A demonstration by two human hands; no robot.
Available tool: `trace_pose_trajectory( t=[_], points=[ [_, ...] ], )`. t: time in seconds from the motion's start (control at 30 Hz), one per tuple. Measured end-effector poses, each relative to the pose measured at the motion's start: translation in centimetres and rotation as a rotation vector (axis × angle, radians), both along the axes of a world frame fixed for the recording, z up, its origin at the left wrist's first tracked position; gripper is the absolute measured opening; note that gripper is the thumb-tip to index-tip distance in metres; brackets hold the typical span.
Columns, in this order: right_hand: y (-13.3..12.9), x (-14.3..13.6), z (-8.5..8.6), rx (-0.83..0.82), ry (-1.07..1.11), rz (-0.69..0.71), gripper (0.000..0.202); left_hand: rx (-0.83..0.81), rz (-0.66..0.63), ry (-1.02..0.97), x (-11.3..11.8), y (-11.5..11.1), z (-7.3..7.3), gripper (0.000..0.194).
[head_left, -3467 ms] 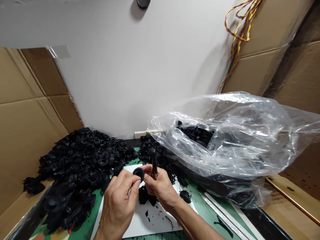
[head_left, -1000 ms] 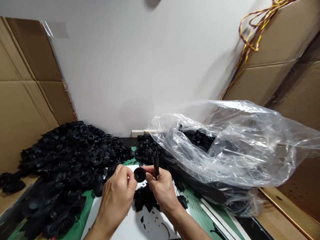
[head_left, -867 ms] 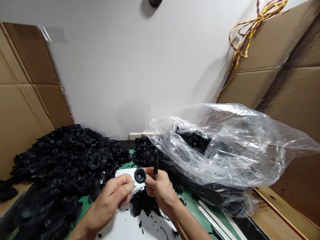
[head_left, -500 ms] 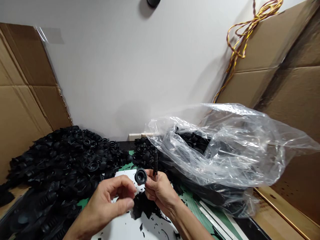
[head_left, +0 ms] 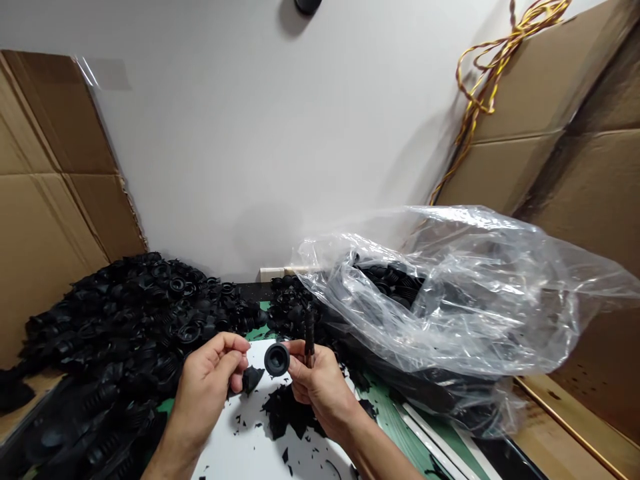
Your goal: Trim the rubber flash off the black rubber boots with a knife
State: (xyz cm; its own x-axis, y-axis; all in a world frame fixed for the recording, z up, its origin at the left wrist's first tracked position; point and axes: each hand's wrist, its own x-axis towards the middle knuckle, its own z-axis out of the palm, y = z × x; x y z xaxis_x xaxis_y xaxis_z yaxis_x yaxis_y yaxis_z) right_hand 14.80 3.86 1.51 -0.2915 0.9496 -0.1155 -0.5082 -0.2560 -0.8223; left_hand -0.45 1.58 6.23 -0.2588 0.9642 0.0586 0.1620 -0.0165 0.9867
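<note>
My right hand (head_left: pixel 317 380) is closed, with a round black rubber part (head_left: pixel 277 360) at its thumb and fingertips, the ringed opening facing me. A thin dark stick-like tool (head_left: pixel 309 333) stands upright in the same hand; its kind does not show. To the left, my left hand (head_left: pixel 213 373) has its fingers curled and thumb against them, apart from the rubber part. A torn black scrap (head_left: pixel 253 379) shows right beside its lower fingers; I cannot tell whether they hold it. Below the hands, black scraps (head_left: pixel 290 410) lie on a white board (head_left: pixel 240 443).
A large heap of black rubber parts (head_left: pixel 135 313) covers the left side. On the right, a clear plastic bag (head_left: pixel 465 307) contains more black parts. Cardboard panels (head_left: pixel 45 180) stand at both sides, and twisted yellow-brown wire (head_left: pixel 480 87) hangs at upper right.
My left hand has drawn back left and its fingers have closed together. A black scrap now shows beside them. The rubber part in my right hand has shifted slightly left and turned.
</note>
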Motion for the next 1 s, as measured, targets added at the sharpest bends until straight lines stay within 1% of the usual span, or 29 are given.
trace_pose_trajectory(
  t=[0.1, 0.17, 0.23, 0.3, 0.4, 0.47, 0.63, 0.77, 0.87, 0.93, 1.0],
  points=[
    [0.0, -0.1, -0.1, 0.011, 0.005, 0.005, 0.042, 0.014, 0.007, -0.009, 0.0, 0.0, -0.1, 0.023],
    [0.0, -0.1, -0.2, 0.012, 0.0, 0.005, 0.041, 0.037, 0.004, 0.019, 0.0, 0.0, -0.2, 0.03],
    [0.0, -0.1, -0.2, 0.009, -0.005, 0.003, 0.042, 0.039, 0.009, 0.061, -0.1, 0.1, -0.5, 0.033],
    [0.0, -0.1, -0.1, 0.004, -0.005, 0.0, 0.043, 0.046, 0.023, 0.091, -0.1, 0.2, -0.7, 0.029],
    [0.0, -0.1, 0.0, 0.007, -0.005, -0.004, 0.043, 0.075, 0.057, 0.079, 0.0, 0.4, -0.8, 0.02],
    [0.0, -0.2, 0.0, 0.011, -0.008, -0.01, 0.043, 0.068, 0.058, 0.068, 0.2, 0.4, -0.7, 0.021],
    [-0.1, -0.4, 0.0, 0.018, -0.035, -0.028, 0.043, 0.004, -0.037, 0.098, 0.6, 0.1, -0.4, 0.025],
    [-0.1, -0.6, -0.3, 0.014, -0.054, -0.036, 0.044, -0.02, -0.057, 0.118, 0.5, 0.2, -0.6, 0.032],
    [-0.1, -0.8, -0.4, 0.02, -0.063, -0.029, 0.046, -0.027, -0.071, 0.122, 0.4, 0.3, -0.6, 0.032],
    [-0.2, -0.9, -0.4, 0.023, -0.068, -0.019, 0.046, -0.031, -0.054, 0.104, 0.4, 0.3, -0.6, 0.027],
    [-0.2, -1.1, -0.4, 0.021, -0.071, -0.009, 0.047, -0.033, -0.007, 0.059, 0.2, 0.4, -0.7, 0.02]
  ],
)
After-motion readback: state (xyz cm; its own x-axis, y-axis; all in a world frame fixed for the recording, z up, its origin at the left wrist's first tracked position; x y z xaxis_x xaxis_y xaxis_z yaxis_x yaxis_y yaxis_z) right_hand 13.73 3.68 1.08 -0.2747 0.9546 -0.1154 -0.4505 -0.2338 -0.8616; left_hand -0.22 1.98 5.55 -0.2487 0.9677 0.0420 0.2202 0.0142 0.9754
